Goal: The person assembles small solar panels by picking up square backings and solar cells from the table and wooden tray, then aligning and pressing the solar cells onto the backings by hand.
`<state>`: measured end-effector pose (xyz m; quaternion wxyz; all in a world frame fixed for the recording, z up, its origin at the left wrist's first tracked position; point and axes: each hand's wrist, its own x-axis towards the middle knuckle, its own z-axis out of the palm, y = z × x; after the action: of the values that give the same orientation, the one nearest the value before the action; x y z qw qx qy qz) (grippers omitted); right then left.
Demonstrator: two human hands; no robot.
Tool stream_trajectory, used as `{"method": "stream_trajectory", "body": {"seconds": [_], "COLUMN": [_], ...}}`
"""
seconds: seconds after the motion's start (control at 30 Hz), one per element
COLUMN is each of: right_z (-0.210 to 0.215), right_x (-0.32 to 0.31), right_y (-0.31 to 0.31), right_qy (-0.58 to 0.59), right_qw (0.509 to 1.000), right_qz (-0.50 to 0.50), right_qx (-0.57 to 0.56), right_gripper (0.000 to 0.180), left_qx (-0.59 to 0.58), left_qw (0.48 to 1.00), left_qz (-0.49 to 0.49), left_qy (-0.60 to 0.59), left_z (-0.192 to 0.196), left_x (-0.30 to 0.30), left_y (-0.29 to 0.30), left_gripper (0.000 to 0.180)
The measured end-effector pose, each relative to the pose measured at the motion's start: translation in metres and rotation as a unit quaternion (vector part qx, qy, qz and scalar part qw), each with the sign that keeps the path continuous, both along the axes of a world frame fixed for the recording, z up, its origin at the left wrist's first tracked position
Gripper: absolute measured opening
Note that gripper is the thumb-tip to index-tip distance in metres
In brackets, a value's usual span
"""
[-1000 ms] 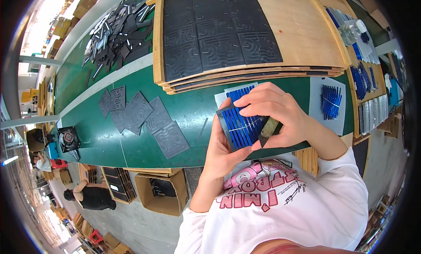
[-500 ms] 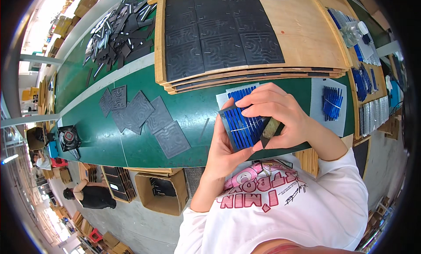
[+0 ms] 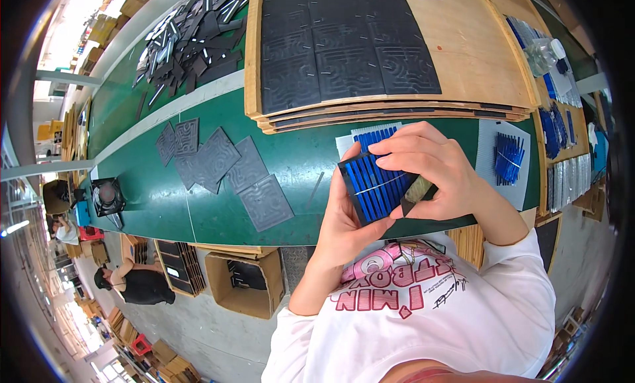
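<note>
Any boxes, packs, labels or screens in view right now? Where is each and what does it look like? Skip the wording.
Open cardboard box: on the floor under the green table, brown, square, dark pieces inside.
Cardboard boxes: floor, lower left, brown, stacked.
Printed shirt: the person's chest, white, pink lettering.
No screens visible.

From my remote seat, I see the left hand (image 3: pixel 344 224) cradling a small blue solar cell (image 3: pixel 375 188) from beneath while the right hand (image 3: pixel 440 168) pinches its far edge from above. Just beyond the right hand's fingers lies a stack of wooden boards (image 3: pixel 476 59) topped with black patterned tiles (image 3: pixel 344 52). Loose grey tiles (image 3: pixel 218 168) rest on the green belt (image 3: pixel 291 161) to the left of the left hand; more blue cells (image 3: pixel 508 158) lie right of the right hand.
</note>
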<state>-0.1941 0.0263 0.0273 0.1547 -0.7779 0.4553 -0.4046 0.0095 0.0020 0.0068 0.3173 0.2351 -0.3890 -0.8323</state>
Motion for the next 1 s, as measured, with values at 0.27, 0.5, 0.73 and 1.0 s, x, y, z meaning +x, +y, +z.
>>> {"method": "stream_trajectory", "body": {"seconds": [0.27,0.5,0.73,1.0], "right_z": [0.003,-0.002,-0.019,-0.029], "right_x": [-0.002,-0.007,0.006,0.009], "right_y": [0.003,0.005,0.010,0.009], "right_qy": [0.035,-0.088,-0.366,-0.364], "right_qw": [0.999,0.995,0.892,0.894], "right_qz": [-0.001,-0.028,-0.043,-0.033], "right_qx": [0.021,0.041,0.261,0.260], "right_gripper": [0.064,0.074,0.065,0.062], "left_qx": [-0.009,0.088,0.079,0.059], "left_qw": [1.000,0.993,0.993,0.993], "left_qz": [-0.011,0.043,0.088,0.103], "left_qy": [0.001,0.060,0.025,-0.004], "left_z": [0.000,0.002,0.001,-0.002], "left_x": [0.000,0.001,-0.004,-0.007], "left_y": [-0.002,-0.001,-0.001,0.000], "left_gripper": [0.104,0.099,0.082,0.078]}}
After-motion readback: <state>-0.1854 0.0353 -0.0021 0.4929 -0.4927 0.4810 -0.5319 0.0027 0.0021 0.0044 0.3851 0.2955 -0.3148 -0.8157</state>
